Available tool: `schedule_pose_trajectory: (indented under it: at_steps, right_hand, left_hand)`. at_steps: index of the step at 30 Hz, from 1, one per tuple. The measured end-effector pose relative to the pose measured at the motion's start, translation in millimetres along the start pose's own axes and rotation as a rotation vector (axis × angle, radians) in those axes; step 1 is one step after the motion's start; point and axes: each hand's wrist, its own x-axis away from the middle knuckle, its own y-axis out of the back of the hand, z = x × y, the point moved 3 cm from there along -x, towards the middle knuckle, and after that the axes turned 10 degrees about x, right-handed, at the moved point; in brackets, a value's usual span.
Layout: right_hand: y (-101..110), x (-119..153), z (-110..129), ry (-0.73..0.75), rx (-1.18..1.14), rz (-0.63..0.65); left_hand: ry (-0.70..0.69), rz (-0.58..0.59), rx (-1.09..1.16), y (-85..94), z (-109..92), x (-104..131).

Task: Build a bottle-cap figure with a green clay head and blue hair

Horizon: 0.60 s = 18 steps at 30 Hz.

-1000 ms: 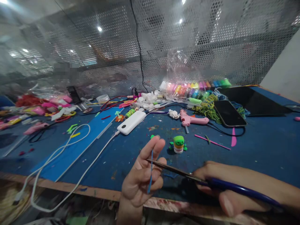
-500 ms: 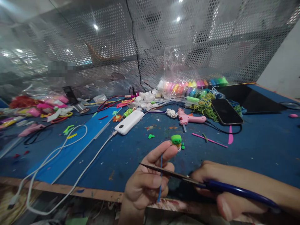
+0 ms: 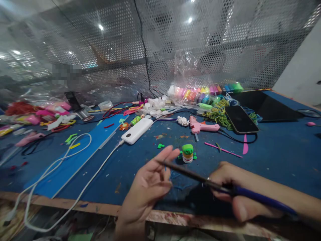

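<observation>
Your table (image 3: 281, 154) has a mesh screen (image 3: 165, 43) behind its far edge. Your left hand (image 3: 147, 185) is over the near middle; your right hand (image 3: 233, 192) is to its right, with the scissors (image 3: 184, 171) extending leftward from it. Just beyond your hands, between them, stands a figure (image 3: 187, 154). A stick (image 3: 210, 145) lies to the figure's right, a glue gun (image 3: 205, 127) behind it. Farther right is a phone (image 3: 241, 119), with yarn (image 3: 220, 114) to its left. Left of centre lies a power bank (image 3: 137, 130); its cable (image 3: 105, 161) runs nearer to you, past a sheet (image 3: 60, 177) on the left.
</observation>
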Motion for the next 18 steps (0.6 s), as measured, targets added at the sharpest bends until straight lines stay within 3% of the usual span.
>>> schedule_pose_trajectory:
  at_steps: [2, 3, 6, 8, 14, 18]
  right_hand:
    - [11.3, -0.2, 4.3, 0.082, -0.084, -0.088]
    - [16.8, -0.1, 3.9, 0.101, -0.126, -0.132]
    - [29.2, -0.8, -6.6, 0.085, -0.246, -0.227]
    - [34.7, -2.4, -15.5, 0.077, -0.294, -0.266]
    - [41.6, -10.0, -25.0, 0.086, -0.375, -0.286]
    - [40.8, -11.3, -24.9, 0.007, -0.406, -0.294]
  left_hand:
    - [-0.056, -0.135, -0.455, 10.3, -7.7, -0.4]
    - [-0.067, -0.141, -0.673, 13.0, -10.4, -1.0]
    - [-0.034, 0.022, -1.107, 14.6, -11.4, -2.7]
    - [-0.019, 0.123, -1.238, 14.7, -10.4, -1.3]
    - [-0.160, 0.102, -1.409, 22.4, -12.4, 5.3]
    - [-0.209, 0.204, -1.493, 25.2, -8.8, 3.9]
